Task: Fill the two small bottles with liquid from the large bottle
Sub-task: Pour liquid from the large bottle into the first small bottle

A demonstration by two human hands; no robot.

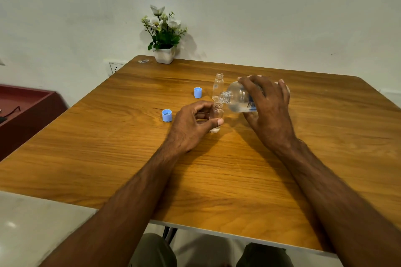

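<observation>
My right hand (269, 106) grips the large clear bottle (238, 99), tipped on its side with its open neck pointing left. The neck sits just above the mouth of a small clear bottle (216, 118) that stands upright on the wooden table (108, 147). My left hand (193, 123) holds that small bottle between thumb and fingers. A little clear liquid lies at its bottom. The second small bottle (218, 84) stands uncapped and upright just behind, apart from both hands.
Two blue caps lie on the table to the left, one (166, 115) beside my left hand, one (198, 92) farther back. A white pot of flowers (164, 54) stands at the far edge by the wall. A dark red cabinet (21, 115) is at left.
</observation>
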